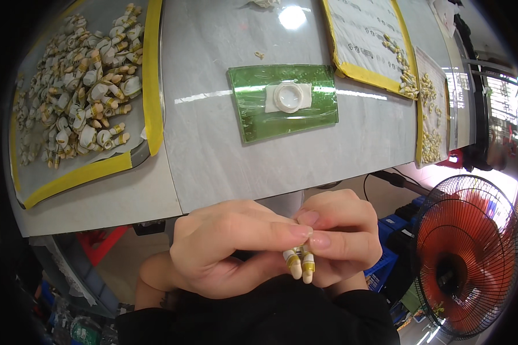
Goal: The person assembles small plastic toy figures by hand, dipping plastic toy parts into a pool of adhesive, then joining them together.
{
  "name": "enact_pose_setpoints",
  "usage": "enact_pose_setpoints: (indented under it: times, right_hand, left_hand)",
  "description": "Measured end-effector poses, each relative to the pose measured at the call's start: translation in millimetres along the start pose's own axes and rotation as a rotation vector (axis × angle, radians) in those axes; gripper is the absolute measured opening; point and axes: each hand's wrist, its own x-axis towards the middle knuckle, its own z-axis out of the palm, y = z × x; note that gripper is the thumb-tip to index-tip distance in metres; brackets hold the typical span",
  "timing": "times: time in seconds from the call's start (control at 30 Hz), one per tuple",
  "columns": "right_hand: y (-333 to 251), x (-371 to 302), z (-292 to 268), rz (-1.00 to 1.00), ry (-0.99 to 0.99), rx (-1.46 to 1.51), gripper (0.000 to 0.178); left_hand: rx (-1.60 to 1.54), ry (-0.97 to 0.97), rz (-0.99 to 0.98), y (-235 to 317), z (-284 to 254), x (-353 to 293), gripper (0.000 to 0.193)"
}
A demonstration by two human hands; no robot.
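Observation:
Just in front of my body, beyond the table's near edge, my left hand (230,244) and my right hand (346,233) meet with thumbs and fingers pinched together. Between them is a small figurine part (302,267), whose two pale legs with white and gold bands point downward. Its upper portion is hidden behind my fingers. On the grey table (207,155) ahead lies a green mat (253,126). A round white dish (289,96) sits on a white pad at the mat's middle.
At left, a yellow-taped tray (153,86) holds a heap of similar figurine parts (92,86). Two yellow-edged trays (368,29) with small pale and gold pieces stand at right. A tiny tan piece (259,55) lies behind the mat. A fan (466,259) stands at lower right.

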Motion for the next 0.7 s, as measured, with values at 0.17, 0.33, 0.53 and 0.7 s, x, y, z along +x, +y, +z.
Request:
enact_pose_setpoints:
  times: [0.17, 0.33, 0.53, 0.7]
  right_hand:
    - [2, 4, 3, -0.040, 0.042, 0.051, 0.036]
    - [2, 8, 1, -0.058, -0.006, 0.075, 0.033]
    - [-3, 12, -3, 0.033, -0.148, 0.141, 0.037]
    - [10, 4, -21, 0.083, -0.010, 0.156, 0.039]
  left_hand:
    - [-0.011, -0.009, 0.055, -1, -2, 7, 0.031]
    - [0.068, -0.033, 0.071, 5, -6, 7, 0.032]
    - [0.919, -0.037, 0.198, 59, -52, 23, 0.025]
    - [1.685, 0.180, 0.157, 94, -97, 60, 0.027]
